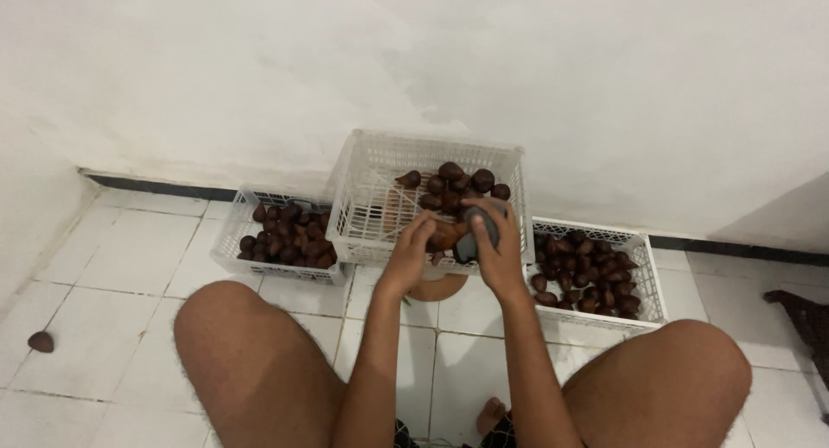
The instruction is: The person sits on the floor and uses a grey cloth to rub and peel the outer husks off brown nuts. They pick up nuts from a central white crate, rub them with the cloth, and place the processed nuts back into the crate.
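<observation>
A white tiled floor is met by a white wall. Three crates of brown fruit are set along it. Over the middle crate, a fruit is gripped by the left hand, and a dark tool is clasped by the right hand.

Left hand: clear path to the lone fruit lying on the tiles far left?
Probably not as things stand. The left hand is busy holding a fruit over the middle basket, and the raised left knee lies between it and the stray fruit.
</observation>
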